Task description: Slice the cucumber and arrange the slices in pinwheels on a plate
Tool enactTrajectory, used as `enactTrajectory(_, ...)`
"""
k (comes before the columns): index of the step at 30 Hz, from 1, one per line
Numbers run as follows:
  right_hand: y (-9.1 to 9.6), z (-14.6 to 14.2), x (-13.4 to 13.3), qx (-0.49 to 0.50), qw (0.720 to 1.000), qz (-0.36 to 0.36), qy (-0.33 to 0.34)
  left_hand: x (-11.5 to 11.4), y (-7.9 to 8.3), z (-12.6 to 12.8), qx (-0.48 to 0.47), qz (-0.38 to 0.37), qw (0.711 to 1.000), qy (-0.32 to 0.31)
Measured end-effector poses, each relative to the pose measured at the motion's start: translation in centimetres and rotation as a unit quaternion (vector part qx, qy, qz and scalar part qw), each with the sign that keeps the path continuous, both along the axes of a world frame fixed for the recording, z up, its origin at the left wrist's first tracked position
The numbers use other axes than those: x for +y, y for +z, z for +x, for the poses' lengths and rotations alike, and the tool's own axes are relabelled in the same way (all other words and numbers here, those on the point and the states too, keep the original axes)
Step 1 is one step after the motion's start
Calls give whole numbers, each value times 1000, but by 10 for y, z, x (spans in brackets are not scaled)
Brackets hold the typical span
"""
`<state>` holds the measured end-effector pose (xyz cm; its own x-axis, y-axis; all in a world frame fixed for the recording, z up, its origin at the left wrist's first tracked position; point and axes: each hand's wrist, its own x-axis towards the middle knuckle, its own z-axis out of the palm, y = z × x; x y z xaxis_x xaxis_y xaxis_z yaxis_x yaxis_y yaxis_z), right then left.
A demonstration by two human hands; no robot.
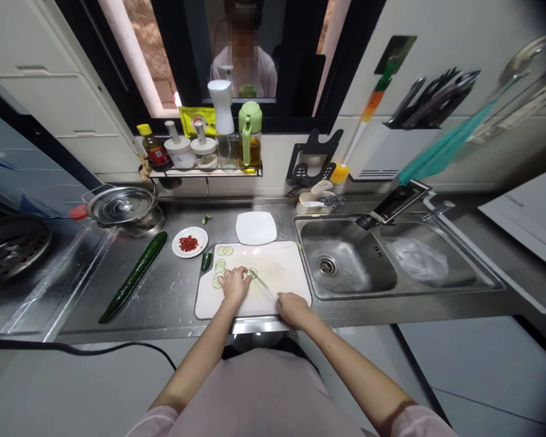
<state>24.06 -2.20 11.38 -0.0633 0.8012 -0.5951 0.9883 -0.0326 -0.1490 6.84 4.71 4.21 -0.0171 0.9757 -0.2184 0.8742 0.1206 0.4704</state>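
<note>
My left hand [234,283] rests curled on a white cutting board [282,267], pressing down a short piece of cucumber that is mostly hidden under the fingers. My right hand [292,306] grips a knife [264,283] whose blade points up-left to the cucumber at my left fingertips. Several thin cucumber slices [219,265] lie on the board's left part. A dark green cucumber end [206,260] lies just off the board's left edge.
A whole long cucumber [134,276] lies on the steel counter at left. Behind the board are a small plate of chopped red chili [190,242] and an empty white plate [255,227]. The sink [346,267] is right; a lidded pot [122,207] is left.
</note>
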Motion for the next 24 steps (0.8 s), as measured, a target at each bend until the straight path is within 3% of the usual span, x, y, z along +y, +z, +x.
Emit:
enactTrajectory(11,-2,17,-22,-4,1000,-11,-6,1,0,0,5,-6,1000,-4)
enactTrajectory(24,-8,41,-17,67,996,27,-60,5,9,4,54,-12,998,-36)
